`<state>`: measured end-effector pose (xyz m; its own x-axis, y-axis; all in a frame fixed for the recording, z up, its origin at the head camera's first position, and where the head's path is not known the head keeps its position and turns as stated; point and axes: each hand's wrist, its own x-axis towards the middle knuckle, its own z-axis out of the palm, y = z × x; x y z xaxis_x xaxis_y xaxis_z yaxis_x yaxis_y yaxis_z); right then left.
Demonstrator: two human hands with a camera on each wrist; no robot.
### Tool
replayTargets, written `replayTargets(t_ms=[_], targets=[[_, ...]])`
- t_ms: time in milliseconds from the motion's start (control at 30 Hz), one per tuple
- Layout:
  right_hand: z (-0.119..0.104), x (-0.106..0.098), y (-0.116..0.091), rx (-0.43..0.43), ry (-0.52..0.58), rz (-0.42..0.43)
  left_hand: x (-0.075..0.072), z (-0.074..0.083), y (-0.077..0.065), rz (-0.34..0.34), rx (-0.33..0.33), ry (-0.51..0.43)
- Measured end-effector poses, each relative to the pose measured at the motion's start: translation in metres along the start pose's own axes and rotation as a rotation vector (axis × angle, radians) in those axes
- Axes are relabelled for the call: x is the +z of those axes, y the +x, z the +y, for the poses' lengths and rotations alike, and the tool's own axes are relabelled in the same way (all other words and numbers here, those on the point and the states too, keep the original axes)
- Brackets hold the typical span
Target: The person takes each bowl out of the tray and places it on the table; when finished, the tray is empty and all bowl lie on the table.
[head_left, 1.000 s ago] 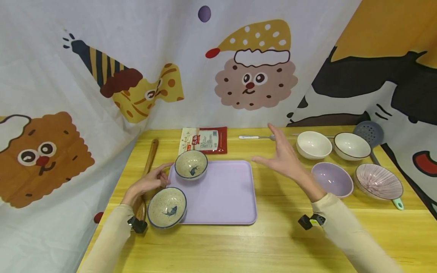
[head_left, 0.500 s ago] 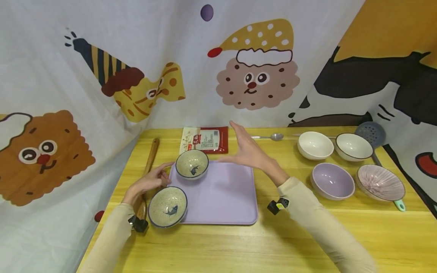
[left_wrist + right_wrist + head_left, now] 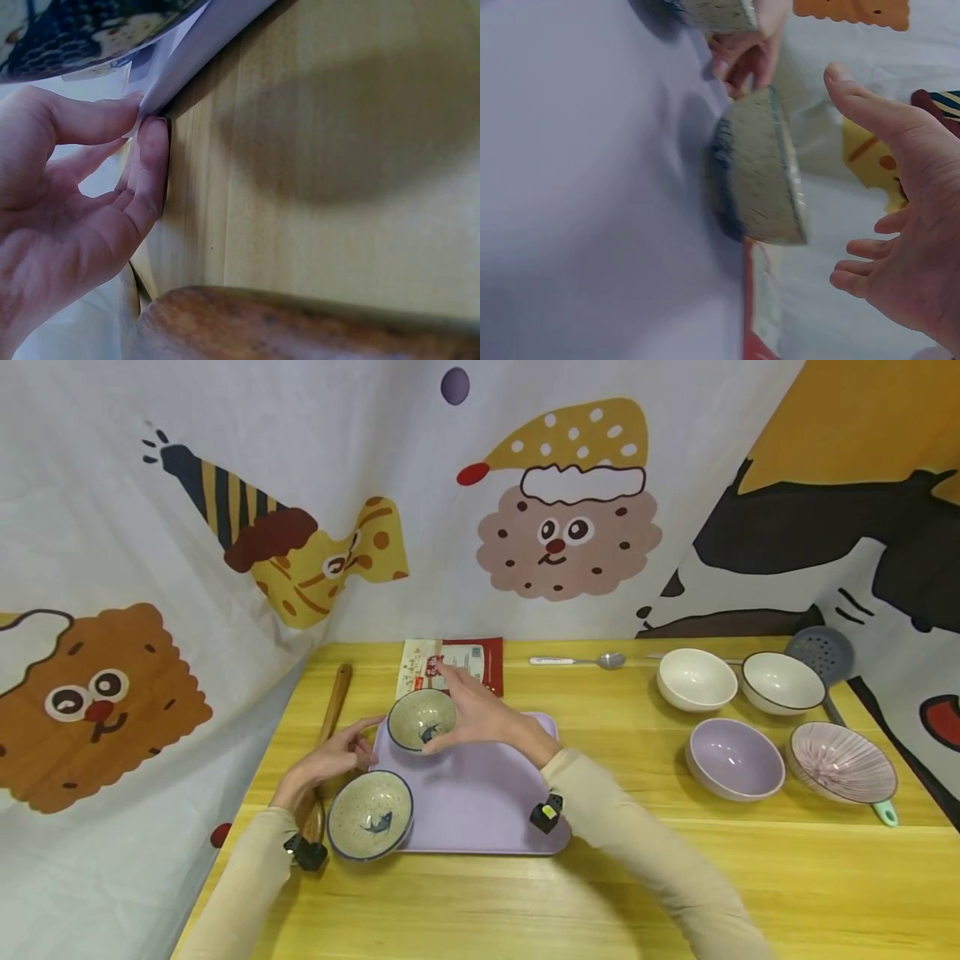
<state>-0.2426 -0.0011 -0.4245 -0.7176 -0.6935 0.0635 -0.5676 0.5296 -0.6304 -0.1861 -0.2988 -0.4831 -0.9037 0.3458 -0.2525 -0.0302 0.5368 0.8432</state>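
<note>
The lilac tray (image 3: 487, 802) lies on the table, and my left hand (image 3: 326, 767) pinches its left edge between thumb and fingers, as the left wrist view shows. On the tray's far left corner stands a speckled bowl (image 3: 412, 714) with a blue rim and a fish inside. A second, matching fish bowl (image 3: 369, 814) sits at the near left corner, partly over the tray's edge. My right hand (image 3: 480, 714) is spread beside the far bowl, thumb apart from the fingers. In the right wrist view a gap shows between this hand (image 3: 907, 217) and the bowl (image 3: 761, 172).
A wooden spoon (image 3: 335, 702) lies left of the tray. Behind it are a red and white packet (image 3: 491, 664) and a metal spoon (image 3: 610, 661). To the right stand a white bowl (image 3: 696, 681), a dark-rimmed bowl (image 3: 782, 683), a purple bowl (image 3: 735, 760), a striped bowl (image 3: 842, 763) and a grey skimmer (image 3: 821, 653).
My right hand has swept left from beside the spoon, over the tray, to the far fish bowl. The left hand has stayed at the tray's edge.
</note>
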Motion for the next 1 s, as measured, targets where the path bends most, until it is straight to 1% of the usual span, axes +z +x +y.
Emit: replayTargets(t_ms=[200,267,467,733,1000], targets=[[0.005,0.023,0.009,0.076,0.068,-0.033,0.000,-0.001,0.002,0.007,0.009,0.003],[0.006,0.028,0.010,0.086,0.089,-0.043,0.000,-0.002,0.002,0.006,0.007,-0.002],[0.010,0.042,0.014,0.105,0.054,-0.054,0.000,-0.001,0.001,0.002,0.007,-0.009],[0.012,0.050,0.016,0.128,0.049,0.008,0.001,0.000,0.001,0.002,-0.005,0.000],[0.008,0.048,0.010,0.118,0.072,0.094,0.000,0.000,0.001,0.001,-0.012,0.001]])
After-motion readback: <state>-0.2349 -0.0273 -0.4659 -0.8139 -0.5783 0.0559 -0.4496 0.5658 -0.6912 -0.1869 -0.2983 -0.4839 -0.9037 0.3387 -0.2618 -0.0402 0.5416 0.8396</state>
